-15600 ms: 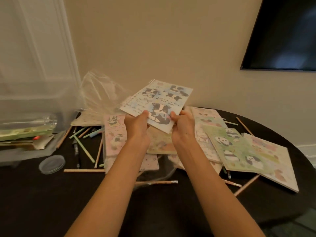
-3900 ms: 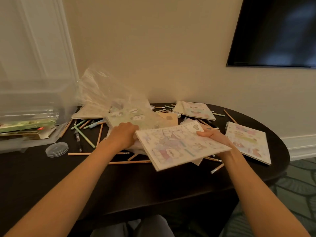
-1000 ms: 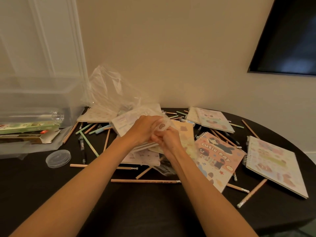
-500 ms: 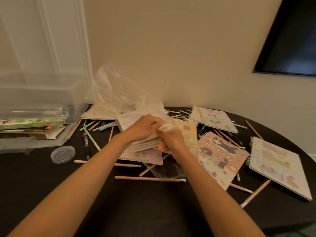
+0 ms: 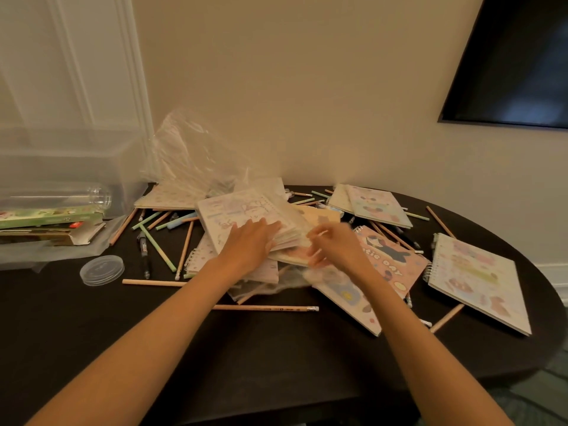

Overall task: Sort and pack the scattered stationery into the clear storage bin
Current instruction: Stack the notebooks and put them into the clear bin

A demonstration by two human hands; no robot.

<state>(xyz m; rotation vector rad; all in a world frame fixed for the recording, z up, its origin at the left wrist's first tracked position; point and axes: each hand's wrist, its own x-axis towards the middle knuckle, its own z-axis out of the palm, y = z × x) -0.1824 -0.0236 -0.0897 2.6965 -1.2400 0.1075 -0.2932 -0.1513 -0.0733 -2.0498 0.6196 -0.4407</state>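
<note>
L hand (image 5: 249, 245) on notebooks (image 5: 242, 207), R hand (image 5: 336, 250) blurred

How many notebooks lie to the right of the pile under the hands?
3: a pink notebook by the right hand, a pale notebook at the far right, and a third notebook at the back. Another may hide under that one.

dark table (image 5: 276, 358), scattered notebooks (image 5: 476, 278), pencils (image 5: 264, 308)

The left hand (image 5: 250, 244) rests on the notebook stack (image 5: 233, 207). Left of it lie pencils (image 5: 156, 246), a round lid (image 5: 102, 269) and the storage bin (image 5: 61, 167); behind it, a plastic bag (image 5: 190, 149); right, the right hand (image 5: 335, 247), then spiral notebooks (image 5: 476, 278).
</note>
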